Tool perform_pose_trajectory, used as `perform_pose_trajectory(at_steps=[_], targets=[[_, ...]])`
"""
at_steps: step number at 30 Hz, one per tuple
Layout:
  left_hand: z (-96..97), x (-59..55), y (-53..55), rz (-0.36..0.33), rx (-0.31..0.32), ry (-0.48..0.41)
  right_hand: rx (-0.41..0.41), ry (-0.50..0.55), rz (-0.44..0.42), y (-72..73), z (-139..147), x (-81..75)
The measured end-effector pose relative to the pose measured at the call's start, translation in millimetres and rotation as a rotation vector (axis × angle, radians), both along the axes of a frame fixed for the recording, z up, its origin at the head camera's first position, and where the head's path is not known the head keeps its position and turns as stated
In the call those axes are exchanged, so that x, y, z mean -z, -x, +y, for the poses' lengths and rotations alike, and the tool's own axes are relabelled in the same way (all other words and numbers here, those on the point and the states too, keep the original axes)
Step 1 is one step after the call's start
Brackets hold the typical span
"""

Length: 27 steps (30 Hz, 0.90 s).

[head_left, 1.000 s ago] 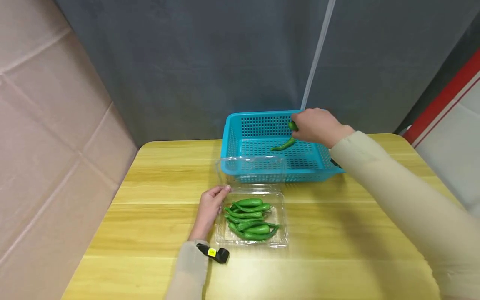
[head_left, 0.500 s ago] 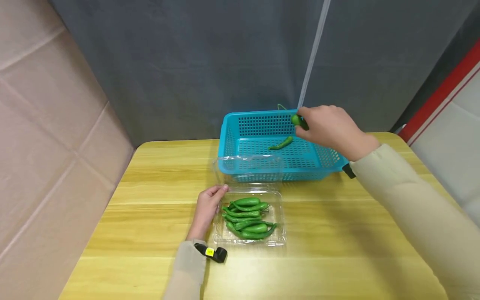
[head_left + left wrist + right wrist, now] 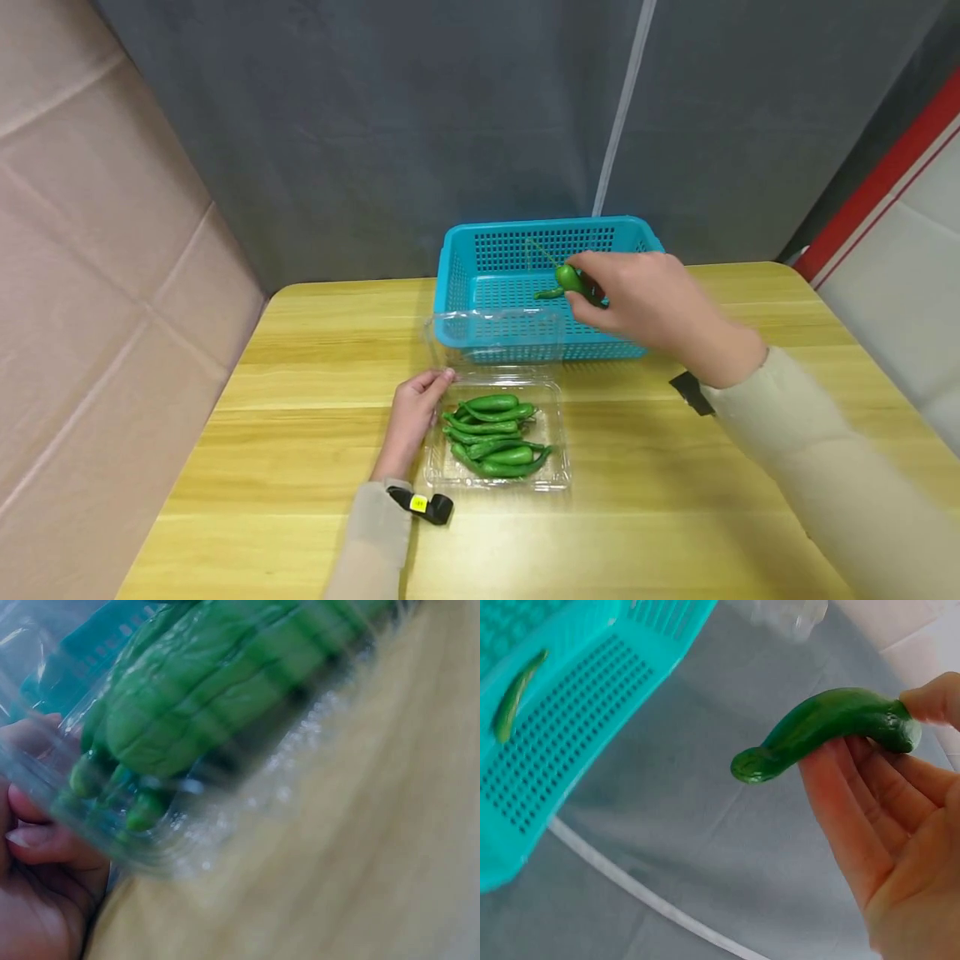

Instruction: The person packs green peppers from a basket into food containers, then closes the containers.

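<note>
In the head view my right hand (image 3: 652, 300) pinches a green chili pepper (image 3: 568, 277) between thumb and fingers, over the blue basket (image 3: 525, 225). The right wrist view shows this curved pepper (image 3: 832, 724) lying across the fingertips. Another pepper (image 3: 549, 293) lies on the basket floor, partly hidden by the held one. Nearer to me, an open clear plastic container (image 3: 557, 433) bears several green chili peppers (image 3: 495, 450). My left hand (image 3: 412, 417) grips its left edge near the hinge; the left wrist view shows fingers (image 3: 52, 844) curled at the container's rim.
The container's raised clear lid (image 3: 498, 333) stands in front of the basket's near wall. Both rest on a wooden table (image 3: 315, 450). A grey panel (image 3: 375, 150) rises behind the table's back edge. A pale wall (image 3: 97, 292) stands at left.
My right hand has lifted a pepper out of the basket, then come nearer and slightly left with it. The left hand keeps its hold on the container.
</note>
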<state>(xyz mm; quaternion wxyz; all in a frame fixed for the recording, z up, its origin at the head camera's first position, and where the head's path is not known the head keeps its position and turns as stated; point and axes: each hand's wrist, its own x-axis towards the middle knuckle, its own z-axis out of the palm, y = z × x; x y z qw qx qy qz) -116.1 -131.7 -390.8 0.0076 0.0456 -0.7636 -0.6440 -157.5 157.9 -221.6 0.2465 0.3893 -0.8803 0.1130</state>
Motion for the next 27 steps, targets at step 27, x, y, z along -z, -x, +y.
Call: perform_pose_trajectory(at_steps=[27], targets=[[-0.4, 1.7, 2.1, -0.011, -0.017, 0.029, -0.021, 0.277, -0.285, -36.8, -21.5, 69.4]])
